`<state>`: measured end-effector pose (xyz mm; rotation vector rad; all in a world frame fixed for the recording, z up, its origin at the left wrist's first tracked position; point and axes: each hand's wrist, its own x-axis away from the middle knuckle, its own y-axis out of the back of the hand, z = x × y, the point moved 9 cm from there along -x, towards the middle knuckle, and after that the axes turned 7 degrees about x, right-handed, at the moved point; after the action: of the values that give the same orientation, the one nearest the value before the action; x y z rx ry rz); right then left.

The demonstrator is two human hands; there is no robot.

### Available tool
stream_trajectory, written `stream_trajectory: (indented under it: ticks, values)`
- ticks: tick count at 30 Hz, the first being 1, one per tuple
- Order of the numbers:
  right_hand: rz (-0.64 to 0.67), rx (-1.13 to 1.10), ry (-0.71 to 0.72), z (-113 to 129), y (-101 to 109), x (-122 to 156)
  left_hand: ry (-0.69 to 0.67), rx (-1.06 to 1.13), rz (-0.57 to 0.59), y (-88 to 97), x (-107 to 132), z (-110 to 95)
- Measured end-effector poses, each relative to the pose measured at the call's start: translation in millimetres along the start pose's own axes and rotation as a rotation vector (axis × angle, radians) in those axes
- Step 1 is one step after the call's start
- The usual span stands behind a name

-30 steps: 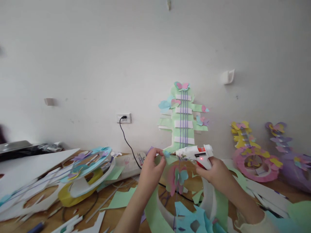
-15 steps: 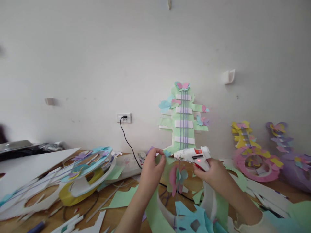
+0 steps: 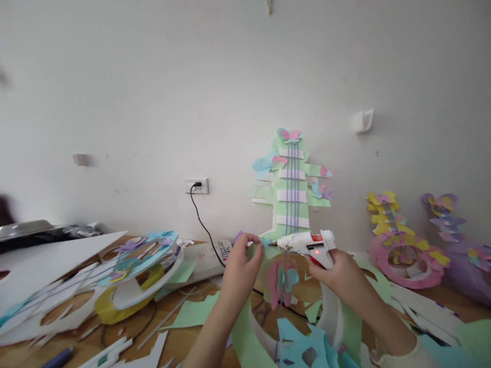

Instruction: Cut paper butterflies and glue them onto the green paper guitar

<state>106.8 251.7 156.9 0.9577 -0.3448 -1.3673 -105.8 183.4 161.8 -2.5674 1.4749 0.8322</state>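
My right hand [image 3: 339,268] is wrapped round a white glue gun [image 3: 307,242] whose red light is lit. The gun's nozzle points left, close to the fingertips of my left hand [image 3: 245,255]. Those fingers pinch a small light-blue paper piece [image 3: 266,242] at the top of a green paper guitar's round body [image 3: 245,332]. Behind the gun rises the guitar's green neck [image 3: 283,207], with white crossbars, purple strings and paper butterflies. A pink and blue paper butterfly [image 3: 282,281] shows inside the body's ring. Blue cut paper [image 3: 303,342] lies at its near side.
On the left lie a blue and white paper guitar [image 3: 138,271], a yellow paper ring [image 3: 115,306] and paper scraps. A pink and yellow guitar [image 3: 408,260] and a purple one [image 3: 466,266] lean at the right. A black cord [image 3: 201,220] runs from the wall socket [image 3: 197,186].
Both hands and the glue gun hold nearly the same place. The whole view has shifted very slightly, and the gun's nozzle stays by the left fingertips.
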Motion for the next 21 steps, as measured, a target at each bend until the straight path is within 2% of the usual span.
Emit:
stream_trajectory:
  ticks: [13, 21]
  values:
    - [0.007, -0.068, -0.006, 0.8, 3.0, 0.2, 0.027, 0.051, 0.014, -1.7, 0.7, 6.2]
    - [0.0, -0.021, 0.047, 3.6, 0.7, -0.6, -0.034, -0.057, -0.001, 0.8, 1.8, -7.1]
